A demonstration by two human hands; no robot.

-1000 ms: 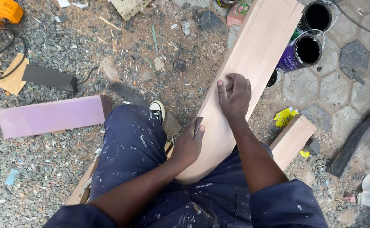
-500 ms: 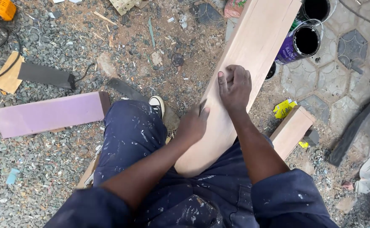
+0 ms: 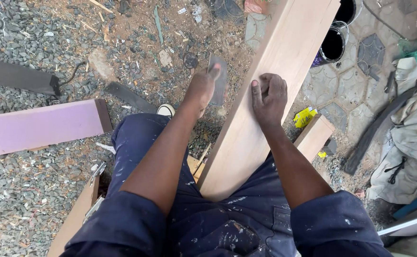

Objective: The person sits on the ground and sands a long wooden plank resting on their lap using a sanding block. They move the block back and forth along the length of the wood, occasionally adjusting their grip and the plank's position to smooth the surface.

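The long pale wooden board (image 3: 270, 95) runs diagonally from the person's lap, between the thighs, up and away to the top edge of the view. Its near end rests against the dark blue, paint-spattered trousers (image 3: 208, 214). The broad face is turned upward and is bare.

The right hand (image 3: 269, 97) lies on the board's face about halfway along the visible length. The fingers are curled under and press down on the wood; the thumb points up along the board. Whether anything is held beneath the fingers cannot be told.

The left hand (image 3: 201, 88) is just beside the board's left edge, clear of the wood. It grips a thin grey rectangular sheet (image 3: 218, 78) between thumb and fingers, with the sheet standing up past the fingertips.

A white shoe tip (image 3: 166, 110) shows beyond the left knee. To the left, a flat purple panel (image 3: 39, 127) lies on the gravel (image 3: 27, 200). To the right of the board, a short wooden block (image 3: 314, 136) rests by a yellow scrap (image 3: 305, 116). Two open black tins (image 3: 333, 44) stand on patterned paving at upper right.
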